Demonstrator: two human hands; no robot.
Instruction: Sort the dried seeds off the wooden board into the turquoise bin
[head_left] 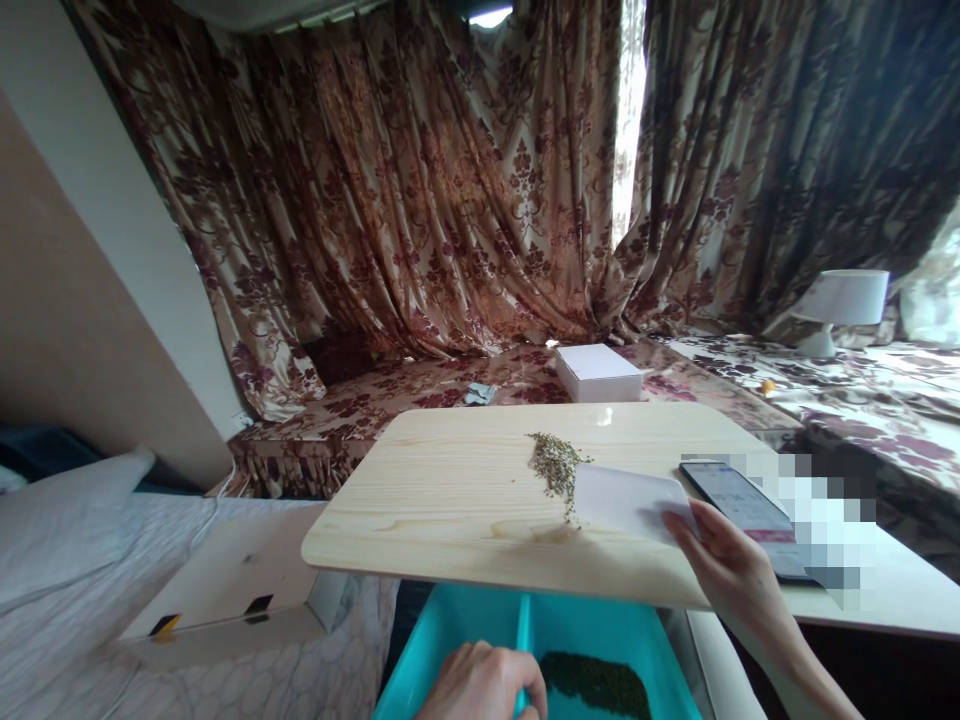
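My right hand (716, 550) pinches a thin white plastic scraper (630, 500) by its right end, low over the wooden tabletop (450, 500). The scraper's left edge touches a loose pile of small dried greenish bits (555, 462), which trails toward the near side of the board. Below the board's front edge is a turquoise bin (424, 625) split by a divider. My left hand (484, 680) is closed, its fingers curled over that divider. In the bin's right compartment lies a layer of dark green bits (596, 683). The lower part of my left hand is cut off by the frame.
A smartphone (739, 510) lies on the board to the right, partly covered by a blurred patch. Behind the board are a white box (598, 373) and a lamp (844, 300). A pale carton (232, 580) lies on the bed at left.
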